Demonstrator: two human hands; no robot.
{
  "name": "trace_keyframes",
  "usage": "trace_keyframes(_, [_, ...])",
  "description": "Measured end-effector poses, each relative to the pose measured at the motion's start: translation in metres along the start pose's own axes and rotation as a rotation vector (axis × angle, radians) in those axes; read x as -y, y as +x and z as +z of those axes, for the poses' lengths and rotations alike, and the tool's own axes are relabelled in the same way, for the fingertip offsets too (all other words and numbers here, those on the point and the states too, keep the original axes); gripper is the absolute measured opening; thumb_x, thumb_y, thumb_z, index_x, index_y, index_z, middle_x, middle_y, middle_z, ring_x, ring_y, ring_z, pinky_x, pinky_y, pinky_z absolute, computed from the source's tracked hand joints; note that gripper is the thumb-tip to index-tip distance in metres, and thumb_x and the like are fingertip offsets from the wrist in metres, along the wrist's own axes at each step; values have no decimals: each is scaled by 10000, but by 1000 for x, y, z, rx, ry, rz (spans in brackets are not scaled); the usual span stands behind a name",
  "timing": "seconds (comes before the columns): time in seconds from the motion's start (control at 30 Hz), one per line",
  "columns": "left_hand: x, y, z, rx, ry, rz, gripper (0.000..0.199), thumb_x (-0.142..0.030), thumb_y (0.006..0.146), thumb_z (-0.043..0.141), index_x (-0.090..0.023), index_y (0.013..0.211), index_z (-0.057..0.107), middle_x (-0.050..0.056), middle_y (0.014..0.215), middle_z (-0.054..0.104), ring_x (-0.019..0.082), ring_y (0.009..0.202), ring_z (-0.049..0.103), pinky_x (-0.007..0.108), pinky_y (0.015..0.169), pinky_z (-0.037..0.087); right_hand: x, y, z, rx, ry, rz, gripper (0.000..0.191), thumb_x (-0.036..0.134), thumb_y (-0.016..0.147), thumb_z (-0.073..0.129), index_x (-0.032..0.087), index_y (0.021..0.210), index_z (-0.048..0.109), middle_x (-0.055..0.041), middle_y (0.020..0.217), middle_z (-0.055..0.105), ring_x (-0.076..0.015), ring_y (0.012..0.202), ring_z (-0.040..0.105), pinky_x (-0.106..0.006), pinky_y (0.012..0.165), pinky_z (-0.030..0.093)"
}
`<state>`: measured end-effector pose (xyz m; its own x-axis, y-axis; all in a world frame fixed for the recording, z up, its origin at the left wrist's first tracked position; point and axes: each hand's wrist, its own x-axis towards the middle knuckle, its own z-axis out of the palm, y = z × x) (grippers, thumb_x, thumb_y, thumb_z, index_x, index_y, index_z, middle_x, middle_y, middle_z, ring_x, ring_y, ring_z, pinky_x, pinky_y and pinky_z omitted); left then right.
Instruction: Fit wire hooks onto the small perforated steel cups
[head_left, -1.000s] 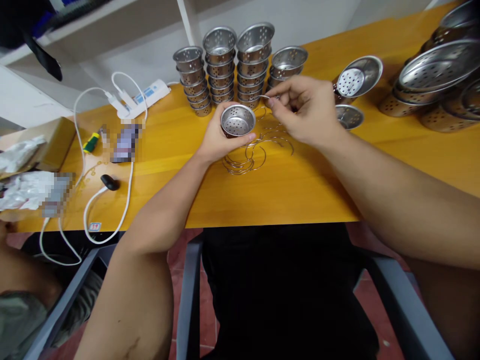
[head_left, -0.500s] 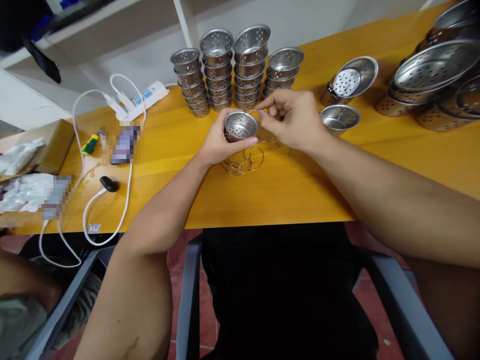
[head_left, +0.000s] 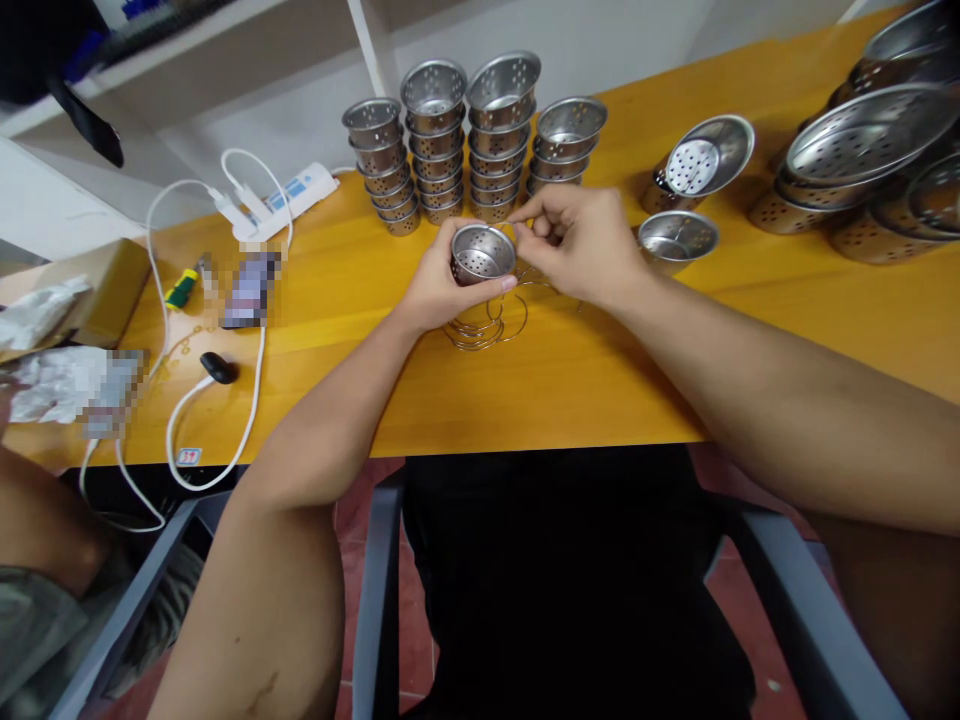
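My left hand [head_left: 448, 275] is wrapped round a small perforated metal cup [head_left: 484, 254], thumb along its near side and the cup's mouth facing up toward me. At the cup's right rim, my right hand [head_left: 574, 240] pinches a thin metal wire ring [head_left: 504, 222] between thumb and forefinger. Part of that ring is hidden by the fingers and the rim. Several loose wire rings [head_left: 487, 330] lie on the wooden table below both hands.
Stacks of perforated cups [head_left: 433, 140] stand along the back. To the right are a tilted cup [head_left: 705, 160], an upright cup [head_left: 679, 238] and larger cups [head_left: 862, 150]. A power strip [head_left: 296, 200], a screwdriver [head_left: 181, 289] and white cables lie left. Another person's leg [head_left: 45, 520] shows at far left.
My right hand has shifted slightly left and down beside the cup's rim. My left hand and the cup have barely moved. The other person's leg at far left has moved.
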<state>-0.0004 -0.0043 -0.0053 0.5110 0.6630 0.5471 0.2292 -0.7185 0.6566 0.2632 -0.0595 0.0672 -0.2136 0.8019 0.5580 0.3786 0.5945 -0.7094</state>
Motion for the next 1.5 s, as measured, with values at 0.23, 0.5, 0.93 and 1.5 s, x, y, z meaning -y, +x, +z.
trace_keyframes(0.23, [-1, -1, 1, 9, 8, -22, 1041, -930, 955, 946, -284, 1651, 519, 110, 1498, 723, 331, 1404, 799, 622, 1307, 657, 5, -1, -2, -3, -20, 46, 387, 726, 1056, 903, 361, 990, 794, -48, 773, 668, -292, 727, 622, -474, 645, 505])
trace_keyframes(0.5, [-4, -1, 1, 21, 2, -31, 1017, -916, 946, 962, -277, 1615, 539, 103, 1471, 726, 326, 1387, 810, 615, 1290, 670, 8, -2, -3, 17, -2, 71, 407, 769, 1039, 916, 378, 994, 808, -41, 757, 683, -287, 757, 625, -480, 665, 533])
trace_keyframes(0.93, [-13, -1, -1, 135, 13, -111, 1087, -931, 899, 989, -248, 1631, 566, 136, 1505, 746, 363, 1417, 819, 645, 1341, 644, 10, -3, -3, 19, 45, 98, 441, 788, 991, 964, 382, 920, 808, -46, 749, 647, -288, 735, 573, -469, 601, 453])
trace_keyframes(1.5, [-9, 2, 0, 171, -21, -85, 1118, -941, 888, 996, -265, 1650, 535, 140, 1551, 718, 395, 1488, 806, 632, 1347, 649, 5, -3, -2, 35, 95, 81, 254, 572, 1015, 928, 357, 966, 804, 13, 697, 561, -200, 653, 443, -473, 688, 351])
